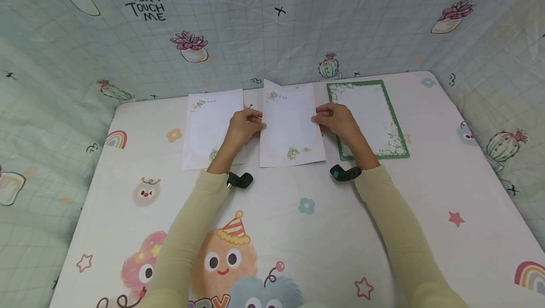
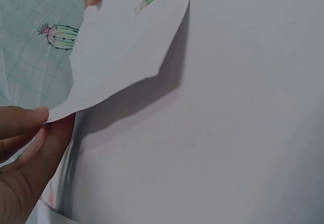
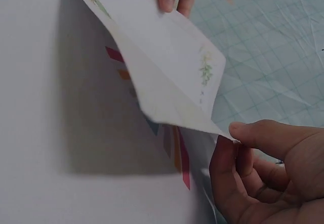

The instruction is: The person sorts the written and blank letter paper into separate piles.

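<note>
A white sheet of paper with small green plant prints is held between both hands at the back middle of the table. My left hand pinches its left edge between thumb and fingers. On the opposite edge, my right hand pinches the paper the same way. Both wrist views show the sheet bent and raised, its lower edge casting a shadow on the table. A similar printed sheet lies to the left, partly behind my left hand. To the right lies a green-bordered sheet with white flowers, partly covered by my right forearm.
The white tablecloth carries cartoon prints, flowers, stars and rainbows. A pale green grid-patterned curtain hangs right behind the table's back edge and along both sides. Black wrist cameras sit at the cuffs.
</note>
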A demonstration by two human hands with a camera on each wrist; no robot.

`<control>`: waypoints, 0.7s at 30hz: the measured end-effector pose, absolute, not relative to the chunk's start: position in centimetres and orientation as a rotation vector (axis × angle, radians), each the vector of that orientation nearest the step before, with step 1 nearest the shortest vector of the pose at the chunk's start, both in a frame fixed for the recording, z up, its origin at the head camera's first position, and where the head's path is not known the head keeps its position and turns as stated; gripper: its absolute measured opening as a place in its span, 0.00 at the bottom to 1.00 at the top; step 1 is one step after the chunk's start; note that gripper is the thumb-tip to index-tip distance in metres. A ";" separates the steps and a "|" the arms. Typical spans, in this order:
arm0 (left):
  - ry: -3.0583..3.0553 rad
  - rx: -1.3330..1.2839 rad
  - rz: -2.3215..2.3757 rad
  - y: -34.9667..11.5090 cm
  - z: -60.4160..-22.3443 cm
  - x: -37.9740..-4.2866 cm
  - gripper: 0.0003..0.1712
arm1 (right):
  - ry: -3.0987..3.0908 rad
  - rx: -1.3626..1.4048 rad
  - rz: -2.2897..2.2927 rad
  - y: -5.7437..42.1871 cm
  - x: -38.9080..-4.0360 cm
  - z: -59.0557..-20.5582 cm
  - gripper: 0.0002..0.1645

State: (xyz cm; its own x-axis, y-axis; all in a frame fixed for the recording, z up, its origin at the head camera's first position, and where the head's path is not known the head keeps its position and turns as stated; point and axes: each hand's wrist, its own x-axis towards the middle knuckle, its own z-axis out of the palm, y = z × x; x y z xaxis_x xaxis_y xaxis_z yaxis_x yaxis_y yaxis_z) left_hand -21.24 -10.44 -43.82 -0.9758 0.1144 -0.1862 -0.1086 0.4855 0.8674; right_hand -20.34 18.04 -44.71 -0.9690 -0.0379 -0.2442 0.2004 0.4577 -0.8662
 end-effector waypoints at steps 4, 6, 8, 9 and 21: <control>2.429 -0.032 1.557 -10.3 -44.0 -21.2 0.19 | 2.480 0.134 -1.529 18.1 -20.2 -44.7 0.22; 2.401 -0.054 1.583 -10.3 -44.1 -21.1 0.19 | 2.481 0.148 -1.523 18.2 -20.2 -44.7 0.22; 2.393 -0.073 1.597 -10.3 -44.2 -21.1 0.20 | 2.476 0.164 -1.529 18.3 -20.3 -44.8 0.21; 2.392 -0.078 1.602 -10.2 -44.2 -21.1 0.20 | 2.469 0.172 -1.542 18.4 -20.3 -44.9 0.21; 2.400 -0.097 1.606 -10.4 -44.0 -21.3 0.17 | 2.486 0.179 -1.579 18.6 -20.1 -44.6 0.21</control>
State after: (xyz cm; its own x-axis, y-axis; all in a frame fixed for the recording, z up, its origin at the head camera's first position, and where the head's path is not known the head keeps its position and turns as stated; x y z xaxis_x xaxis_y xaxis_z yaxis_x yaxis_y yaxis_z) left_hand -21.26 -10.41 -44.02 -0.9662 0.0840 -0.2438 -0.1933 0.3899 0.9003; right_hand -20.10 18.56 -44.59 -0.9745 -0.0004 -0.2244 0.2030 0.4253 -0.8820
